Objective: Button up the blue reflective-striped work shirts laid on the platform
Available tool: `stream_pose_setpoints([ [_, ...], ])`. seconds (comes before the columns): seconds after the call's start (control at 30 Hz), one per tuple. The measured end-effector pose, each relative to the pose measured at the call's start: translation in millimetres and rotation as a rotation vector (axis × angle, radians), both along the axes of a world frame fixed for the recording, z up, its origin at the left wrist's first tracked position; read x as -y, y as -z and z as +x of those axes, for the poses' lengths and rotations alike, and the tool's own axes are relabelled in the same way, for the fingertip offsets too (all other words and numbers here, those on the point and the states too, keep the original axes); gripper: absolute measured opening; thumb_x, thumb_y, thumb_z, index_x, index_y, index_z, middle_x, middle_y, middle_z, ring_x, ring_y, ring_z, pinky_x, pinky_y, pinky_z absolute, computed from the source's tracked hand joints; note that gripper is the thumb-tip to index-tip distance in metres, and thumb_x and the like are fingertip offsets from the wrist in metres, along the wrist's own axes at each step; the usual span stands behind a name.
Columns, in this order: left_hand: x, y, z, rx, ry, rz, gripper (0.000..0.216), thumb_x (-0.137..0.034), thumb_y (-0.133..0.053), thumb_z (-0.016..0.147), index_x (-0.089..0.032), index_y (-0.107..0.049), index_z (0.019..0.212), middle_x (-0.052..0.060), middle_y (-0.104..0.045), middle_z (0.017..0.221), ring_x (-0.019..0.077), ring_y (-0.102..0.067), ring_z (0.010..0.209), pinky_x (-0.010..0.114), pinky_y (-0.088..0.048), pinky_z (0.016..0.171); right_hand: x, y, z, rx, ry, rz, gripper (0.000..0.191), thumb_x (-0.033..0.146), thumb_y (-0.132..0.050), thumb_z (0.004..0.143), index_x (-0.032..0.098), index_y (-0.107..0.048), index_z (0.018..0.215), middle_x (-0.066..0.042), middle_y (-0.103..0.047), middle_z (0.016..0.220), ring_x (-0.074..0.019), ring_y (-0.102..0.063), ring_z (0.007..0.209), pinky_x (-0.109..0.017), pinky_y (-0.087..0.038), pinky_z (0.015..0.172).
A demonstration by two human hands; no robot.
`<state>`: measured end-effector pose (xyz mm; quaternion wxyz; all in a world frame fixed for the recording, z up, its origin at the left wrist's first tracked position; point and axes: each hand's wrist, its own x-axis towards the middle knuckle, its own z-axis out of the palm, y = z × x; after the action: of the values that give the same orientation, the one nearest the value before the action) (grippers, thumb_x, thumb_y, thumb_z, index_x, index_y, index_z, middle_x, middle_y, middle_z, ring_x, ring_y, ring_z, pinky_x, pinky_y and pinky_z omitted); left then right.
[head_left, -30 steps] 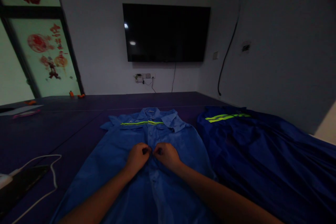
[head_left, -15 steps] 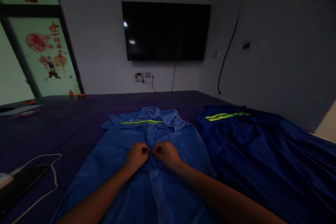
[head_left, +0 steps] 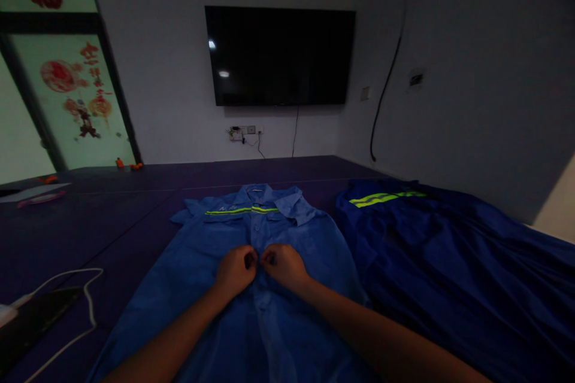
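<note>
A blue short-sleeved work shirt (head_left: 305,239) with a yellow-green reflective stripe across its chest lies spread face up, collar away from me. Over its front button strip, at mid chest, my left hand (head_left: 237,266) is closed in a pinch on the strip's left side. My right hand (head_left: 285,263) pinches the shirt front just to the right, its fingertips almost meeting the left ones. Any button between the fingertips is hidden by them. One button (head_left: 256,228) shows above the hands on the strip.
To the right lies a darker blue garment (head_left: 426,263) with a reflective stripe. A white cable (head_left: 92,305) and a dark flat object (head_left: 45,317) rest at the left on the purple surface (head_left: 135,233). A television (head_left: 281,57) hangs on the far wall.
Both hands stay at the same spot on the button strip, with slight finger movement. The view has shifted a little.
</note>
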<state>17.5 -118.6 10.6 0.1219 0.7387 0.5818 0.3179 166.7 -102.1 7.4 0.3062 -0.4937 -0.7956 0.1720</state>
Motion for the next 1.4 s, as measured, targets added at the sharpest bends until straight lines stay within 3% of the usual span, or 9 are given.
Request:
stream_pose_setpoints([
  [0.87, -6.7, -1.4, -2.2, -0.1, 0.031, -0.12, 0.015, -0.013, -0.049, 0.07, -0.016, -0.062, 0.077, 0.001, -0.065, 0.072, 0.0117, -0.058, 0.066, 0.019, -0.037, 0.057, 6.0, -6.3, -0.5, 0.111, 0.095, -0.046, 0.017, 0.023, -0.054, 0.068, 0.023, -0.067, 0.079, 0.001, -0.067, 0.068, -0.0117, -0.06, 0.064, -0.018, -0.033, 0.052],
  [1.1, -3.3, -0.3, -1.4, -0.073, 0.021, -0.061, 0.012, -0.012, -0.05, 0.069, -0.016, -0.06, 0.071, 0.001, -0.062, 0.068, 0.0113, -0.056, 0.063, 0.019, -0.036, 0.057, 1.6, 0.3, 0.6, 0.018, 0.057, -0.041, 0.016, 0.015, -0.051, 0.067, 0.017, -0.066, 0.072, -0.001, -0.066, 0.065, -0.0101, -0.058, 0.057, -0.016, -0.034, 0.051],
  [1.4, -1.0, -1.2, -3.1, -0.121, 0.046, 0.012, 0.009, -0.01, -0.051, 0.066, -0.015, -0.057, 0.064, 0.001, -0.058, 0.063, 0.0115, -0.052, 0.06, 0.021, -0.034, 0.056, 5.4, -1.8, 0.6, 0.036, 0.026, 0.003, 0.018, 0.017, -0.049, 0.068, 0.019, -0.067, 0.073, -0.001, -0.067, 0.067, -0.0103, -0.059, 0.059, -0.017, -0.034, 0.051],
])
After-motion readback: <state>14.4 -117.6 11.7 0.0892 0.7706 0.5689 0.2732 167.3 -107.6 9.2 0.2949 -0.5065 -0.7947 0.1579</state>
